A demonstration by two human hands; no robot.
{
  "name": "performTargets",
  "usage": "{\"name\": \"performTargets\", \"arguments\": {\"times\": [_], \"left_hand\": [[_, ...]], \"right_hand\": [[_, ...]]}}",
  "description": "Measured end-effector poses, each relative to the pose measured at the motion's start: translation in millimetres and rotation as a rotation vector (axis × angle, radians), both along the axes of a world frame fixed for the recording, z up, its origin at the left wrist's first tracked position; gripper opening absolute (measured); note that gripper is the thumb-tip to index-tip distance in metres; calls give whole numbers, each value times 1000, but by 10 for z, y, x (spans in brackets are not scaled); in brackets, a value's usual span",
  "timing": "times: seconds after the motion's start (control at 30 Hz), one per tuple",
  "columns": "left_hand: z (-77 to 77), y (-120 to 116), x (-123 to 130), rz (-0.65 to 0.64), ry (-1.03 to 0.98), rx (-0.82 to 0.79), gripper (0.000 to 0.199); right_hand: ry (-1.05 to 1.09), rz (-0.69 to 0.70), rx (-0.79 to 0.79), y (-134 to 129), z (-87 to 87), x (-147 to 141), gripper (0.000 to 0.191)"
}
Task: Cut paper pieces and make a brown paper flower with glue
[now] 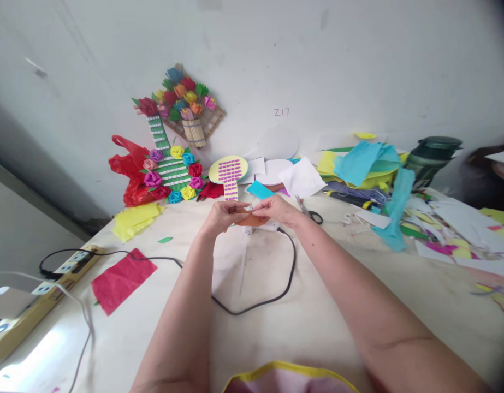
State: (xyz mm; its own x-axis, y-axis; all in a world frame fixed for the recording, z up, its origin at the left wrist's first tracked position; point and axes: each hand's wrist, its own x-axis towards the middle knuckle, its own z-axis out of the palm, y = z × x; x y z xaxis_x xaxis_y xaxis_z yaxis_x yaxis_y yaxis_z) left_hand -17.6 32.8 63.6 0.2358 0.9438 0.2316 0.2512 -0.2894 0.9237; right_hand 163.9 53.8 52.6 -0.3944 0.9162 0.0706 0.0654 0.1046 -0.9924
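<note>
Both hands meet at the middle of the table, pinching a small piece of orange paper [250, 219] between them. My left hand [224, 216] grips its left side, and my right hand [276, 210] grips its right side. The fingertips are close together along the paper's upper edge. Just below the paper lies a white glue gun [270, 226], partly hidden, with a black cord [293, 267] looping over the table. Behind the hands are a blue paper piece [260, 189] and a yellow paper shape with purple strips [229, 170]. Black-handled scissors [314, 216] lie right of my right hand.
A power strip [77, 267] and red crepe paper [124, 280] lie left. Paper-flower crafts [173, 172] and a red plastic bag [131, 174] stand by the wall. Coloured paper [368, 164], a dark green flask [432, 161] and scraps [452, 248] fill the right. Another person is partly visible far right.
</note>
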Motion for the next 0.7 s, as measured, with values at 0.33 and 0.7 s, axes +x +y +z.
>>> {"name": "performTargets", "arguments": {"times": [0.33, 0.7], "left_hand": [[33, -13, -62, -20, -26, -129, 35], [93, 19, -436, 95, -27, 34, 36]], "right_hand": [[-34, -33, 32, 0, 7, 2, 10], [-85, -69, 6, 16, 19, 34, 6]]}}
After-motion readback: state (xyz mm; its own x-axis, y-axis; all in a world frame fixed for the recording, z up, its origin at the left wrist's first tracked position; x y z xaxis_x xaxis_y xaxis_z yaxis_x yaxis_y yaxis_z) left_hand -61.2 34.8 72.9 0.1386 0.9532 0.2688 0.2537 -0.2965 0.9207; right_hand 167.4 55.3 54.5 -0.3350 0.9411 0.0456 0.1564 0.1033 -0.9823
